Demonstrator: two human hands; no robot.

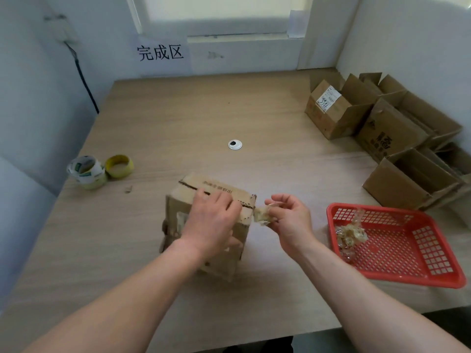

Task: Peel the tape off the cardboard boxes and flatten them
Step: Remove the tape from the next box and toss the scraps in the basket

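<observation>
The cardboard box point(178, 212) stands mid-worktop towards the front edge, and the left hand point(211, 220) lies flat across its top, fingers spread, pressing down. Just off the box's right top corner, the right hand point(290, 217) pinches a crumpled strip of tape point(262, 214). The red basket point(397, 278) by the right edge holds peeled tape wads point(350, 235), and open boxes point(382, 123) crowd the far right corner.
</observation>
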